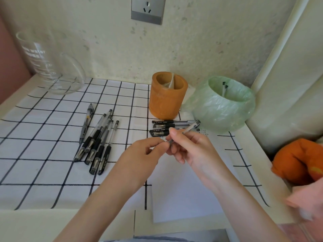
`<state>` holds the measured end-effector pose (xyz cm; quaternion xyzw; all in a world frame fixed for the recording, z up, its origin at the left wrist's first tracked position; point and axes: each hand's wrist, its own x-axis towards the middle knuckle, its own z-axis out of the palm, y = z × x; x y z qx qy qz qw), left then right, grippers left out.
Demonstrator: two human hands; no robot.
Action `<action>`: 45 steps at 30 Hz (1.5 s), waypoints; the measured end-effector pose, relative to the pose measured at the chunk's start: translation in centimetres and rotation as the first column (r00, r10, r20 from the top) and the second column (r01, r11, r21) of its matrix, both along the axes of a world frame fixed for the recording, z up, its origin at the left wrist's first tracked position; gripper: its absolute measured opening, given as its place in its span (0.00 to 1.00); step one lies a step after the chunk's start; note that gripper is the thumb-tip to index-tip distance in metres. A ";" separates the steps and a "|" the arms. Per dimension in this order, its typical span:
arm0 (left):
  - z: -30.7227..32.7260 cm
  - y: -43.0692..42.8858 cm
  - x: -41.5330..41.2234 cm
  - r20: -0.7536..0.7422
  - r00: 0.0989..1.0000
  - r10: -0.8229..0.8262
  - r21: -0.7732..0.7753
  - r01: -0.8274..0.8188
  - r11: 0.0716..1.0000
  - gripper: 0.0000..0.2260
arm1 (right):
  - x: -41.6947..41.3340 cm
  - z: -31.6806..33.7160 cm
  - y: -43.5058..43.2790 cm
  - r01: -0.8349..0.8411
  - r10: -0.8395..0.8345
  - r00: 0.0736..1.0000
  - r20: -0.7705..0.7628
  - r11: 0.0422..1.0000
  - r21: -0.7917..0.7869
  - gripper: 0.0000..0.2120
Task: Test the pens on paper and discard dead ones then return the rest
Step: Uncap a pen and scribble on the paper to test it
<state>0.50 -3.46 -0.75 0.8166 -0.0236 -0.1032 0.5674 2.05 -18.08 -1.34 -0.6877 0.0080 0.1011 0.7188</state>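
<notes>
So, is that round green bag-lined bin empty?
No, two thin black-tipped pens stand inside the round green bag-lined bin.

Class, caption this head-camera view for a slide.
Left hand and right hand hold one clear plastic pen above a white paper sheet, near an orange cylindrical holder.

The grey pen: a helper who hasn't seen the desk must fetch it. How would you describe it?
Left of the orange holder, a fan of pens lies on the checked cloth. The grey pen is the leftmost. Its body is grey all along; its neighbours are clear with black grips.
</notes>
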 end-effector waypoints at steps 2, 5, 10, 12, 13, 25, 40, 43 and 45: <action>-0.1 -0.1 0.0 0.007 1.000 0.007 -0.027 -0.007 1.000 0.12 | 0.0 0.1 0.0 -0.004 0.004 1.000 -0.006 1.000 0.007 0.13; 0.0 -0.2 -0.1 0.031 0.999 0.005 -0.033 -0.004 0.999 0.12 | 0.0 0.0 -0.1 -0.013 0.013 1.000 -0.007 1.000 0.006 0.12; 0.0 0.4 0.1 0.068 0.997 -0.028 -0.039 0.031 0.999 0.08 | 0.0 0.3 -0.7 -0.022 0.021 0.999 0.033 1.000 0.004 0.14; -0.2 0.4 -0.1 0.088 0.995 -0.044 0.028 0.042 0.999 0.09 | 0.0 0.1 -0.9 -0.002 0.002 0.999 0.033 1.000 -0.001 0.12; -0.3 0.4 -0.3 0.100 0.994 -0.033 0.075 0.025 0.997 0.10 | -0.1 0.0 -0.9 0.012 -0.012 1.000 0.024 1.000 0.002 0.12; -2.3 1.0 -0.6 0.016 0.964 -0.265 0.553 0.213 0.806 0.22 | 2.0 -1.8 -2.2 0.314 -0.312 0.950 -0.027 0.946 0.077 0.08; -3.7 1.4 -0.5 -0.103 0.925 -0.364 0.533 0.361 0.765 0.32 | 3.5 -6.0 -0.4 0.449 -0.367 0.876 0.314 0.858 -0.249 0.23; -3.8 1.4 -0.4 -0.105 0.925 -0.365 0.539 0.361 0.761 0.32 | 3.6 -6.6 -0.4 0.469 -0.358 0.857 0.371 0.841 -0.270 0.20; -3.9 1.4 -0.4 -0.105 0.924 -0.367 0.543 0.363 0.758 0.32 | 3.7 -6.8 -0.4 0.465 -0.336 0.855 0.395 0.834 -0.298 0.18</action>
